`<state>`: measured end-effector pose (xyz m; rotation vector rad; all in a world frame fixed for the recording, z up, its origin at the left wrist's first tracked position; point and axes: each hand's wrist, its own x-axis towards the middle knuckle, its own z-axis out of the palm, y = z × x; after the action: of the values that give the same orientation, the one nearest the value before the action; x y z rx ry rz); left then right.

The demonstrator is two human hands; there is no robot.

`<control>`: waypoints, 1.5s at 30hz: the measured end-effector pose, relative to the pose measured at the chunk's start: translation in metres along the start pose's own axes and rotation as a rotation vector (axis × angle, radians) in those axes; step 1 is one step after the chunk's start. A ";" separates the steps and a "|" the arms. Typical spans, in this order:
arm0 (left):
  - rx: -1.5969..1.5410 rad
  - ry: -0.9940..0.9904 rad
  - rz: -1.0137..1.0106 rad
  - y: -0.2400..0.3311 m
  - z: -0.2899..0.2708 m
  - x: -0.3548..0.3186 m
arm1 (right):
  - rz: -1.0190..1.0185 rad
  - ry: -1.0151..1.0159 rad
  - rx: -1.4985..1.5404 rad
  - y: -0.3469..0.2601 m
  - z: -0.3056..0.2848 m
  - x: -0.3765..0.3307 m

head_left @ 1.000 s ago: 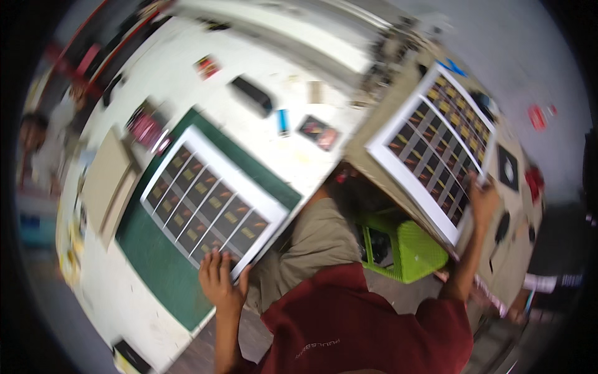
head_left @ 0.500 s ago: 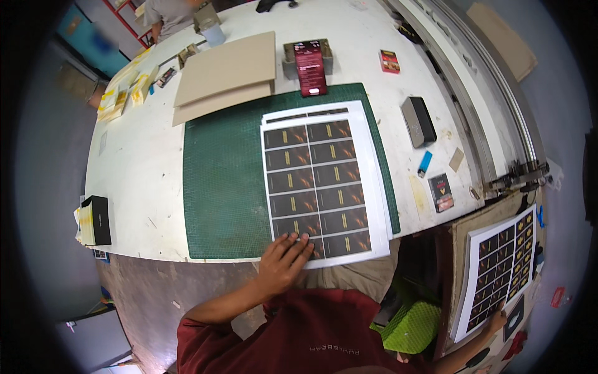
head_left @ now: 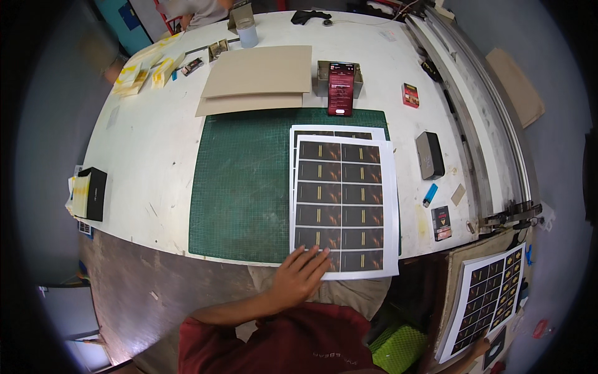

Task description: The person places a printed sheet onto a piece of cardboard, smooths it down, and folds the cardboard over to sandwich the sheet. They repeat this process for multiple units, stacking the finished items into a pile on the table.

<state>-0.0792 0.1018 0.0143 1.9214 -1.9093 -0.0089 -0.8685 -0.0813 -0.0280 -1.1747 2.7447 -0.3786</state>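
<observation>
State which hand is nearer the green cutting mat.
Left. The left hand is at the near edge of the green cutting mat; the right hand is well to its right, at the side table.

Can't see the near left part of the top printed sheet [head_left: 342,206] — covered by the left hand [head_left: 301,274]. Can make out only far and left strips of the sheet beneath [head_left: 336,129]. Can't tell the grip of the right hand [head_left: 481,348], small and dim beside the right-hand stack [head_left: 483,299]. Can't see all of the green crate [head_left: 398,352], cut off at the near edge, nor the box [head_left: 322,78] behind the phone [head_left: 341,90] — partly blocked.
</observation>
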 end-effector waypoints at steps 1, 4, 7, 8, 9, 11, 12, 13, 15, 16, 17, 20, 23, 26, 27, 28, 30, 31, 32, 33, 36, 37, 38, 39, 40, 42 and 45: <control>0.060 0.029 0.002 -0.004 0.002 0.006 | -0.019 0.043 -0.015 -0.001 0.001 -0.001; -0.039 0.112 -0.078 -0.007 0.009 0.017 | -0.080 0.158 -0.080 -0.001 0.003 -0.004; -0.032 0.153 -0.088 -0.008 0.012 0.024 | -0.145 0.311 -0.179 0.012 0.003 -0.014; -0.049 0.166 -0.088 -0.008 0.012 0.026 | -0.159 0.358 -0.209 0.013 0.004 -0.014; -0.056 0.168 -0.085 -0.009 0.015 0.025 | -0.146 0.347 -0.030 0.025 0.003 -0.010; -0.064 0.151 -0.101 0.000 0.008 0.029 | -0.106 0.497 -0.193 -0.007 0.009 -0.037; -0.068 0.145 -0.112 0.000 0.003 0.029 | -0.096 0.556 -0.125 -0.010 0.001 -0.040; -0.056 0.152 -0.094 -0.003 0.006 0.029 | -0.103 0.518 0.045 -0.004 -0.007 -0.036; -0.030 0.163 -0.063 -0.006 0.013 0.031 | -0.181 0.416 0.621 0.005 -0.026 -0.030; -0.036 0.164 -0.060 -0.005 0.013 0.031 | -0.253 0.334 1.014 0.008 -0.034 -0.030; 0.003 0.163 -0.075 -0.003 0.011 0.028 | 0.103 -0.054 1.275 -0.052 -0.041 -0.060; -0.071 0.100 -0.056 -0.004 -0.007 0.039 | 0.118 -0.355 1.418 -0.130 -0.078 -0.115; -0.219 0.072 -0.010 -0.013 -0.008 0.045 | 0.090 -0.203 1.241 -0.113 -0.066 -0.090; -0.199 0.029 0.037 -0.017 -0.023 0.068 | -0.135 0.083 0.750 -0.090 -0.062 -0.075; -0.219 0.056 0.040 -0.013 -0.027 0.080 | -0.172 0.254 0.491 -0.084 -0.060 -0.070; -0.213 0.075 0.084 -0.013 -0.026 0.093 | -0.253 0.470 0.252 -0.077 -0.057 -0.059; -0.193 0.109 0.165 -0.016 -0.026 0.116 | -0.328 0.490 0.424 -0.065 -0.075 -0.053; -0.190 0.096 0.213 -0.020 -0.024 0.126 | -0.365 0.509 0.592 -0.069 -0.085 -0.049; -0.192 0.123 0.247 -0.021 -0.024 0.137 | -0.346 0.487 0.589 -0.073 -0.102 -0.045; -0.211 0.153 0.295 -0.020 -0.019 0.154 | -0.229 0.616 0.585 -0.086 -0.120 -0.048; -0.314 0.184 0.310 0.002 -0.012 0.212 | -0.266 0.716 0.792 -0.106 -0.165 0.008; -0.390 0.196 0.275 0.008 0.002 0.231 | -0.275 0.630 1.018 -0.122 -0.176 0.031; -0.464 0.204 0.240 0.016 0.011 0.251 | -0.264 0.552 1.243 -0.135 -0.186 0.054; -0.457 0.148 0.327 0.025 0.014 0.276 | -0.347 0.444 1.363 -0.153 -0.197 0.076; -0.451 0.092 0.413 0.035 0.018 0.302 | -0.366 0.340 1.456 -0.153 -0.208 0.115; -0.556 0.078 0.454 0.059 0.039 0.346 | -0.515 0.348 1.476 -0.194 -0.213 0.181; -0.660 0.097 0.491 0.090 0.074 0.407 | -0.558 0.379 1.613 -0.318 -0.181 0.240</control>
<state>-0.1659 -0.3048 0.0924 0.9910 -1.9382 -0.3453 -0.8527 -0.4349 0.2293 -1.1735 1.1894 -2.3318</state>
